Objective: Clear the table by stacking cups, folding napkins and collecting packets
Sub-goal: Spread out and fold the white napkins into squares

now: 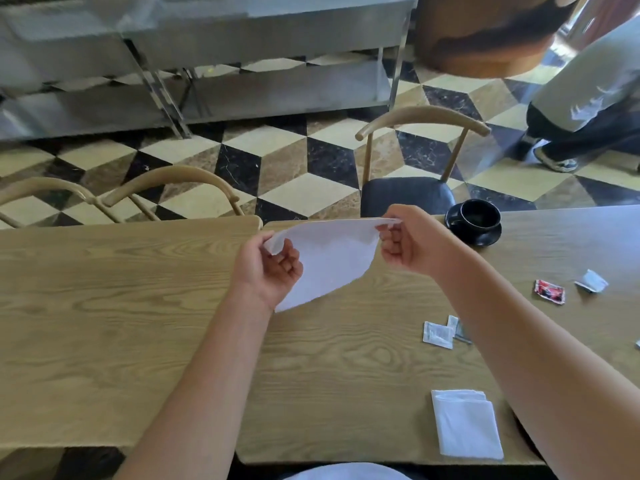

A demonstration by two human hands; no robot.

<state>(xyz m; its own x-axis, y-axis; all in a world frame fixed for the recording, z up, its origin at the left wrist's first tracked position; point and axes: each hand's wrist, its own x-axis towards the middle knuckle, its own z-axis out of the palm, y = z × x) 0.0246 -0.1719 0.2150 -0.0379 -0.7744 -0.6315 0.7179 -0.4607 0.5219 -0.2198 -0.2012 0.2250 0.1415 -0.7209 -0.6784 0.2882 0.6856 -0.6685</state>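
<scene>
Holding a white paper napkin (322, 261) above mid-table, the left hand (268, 270) and right hand (412, 242) each pinch an upper corner between thumb and curled fingers, so the sheet hangs taut and flat, probably to line up a fold. Below it, the wooden table (121, 306) offers bare room at centre and left of frame for laying it down. At lower right lies a folded napkin (465, 424); white packets (438, 335) and a red packet (550, 291) sit at right, and a black cup (479, 216) on its saucer (485, 239) at the far edge.
</scene>
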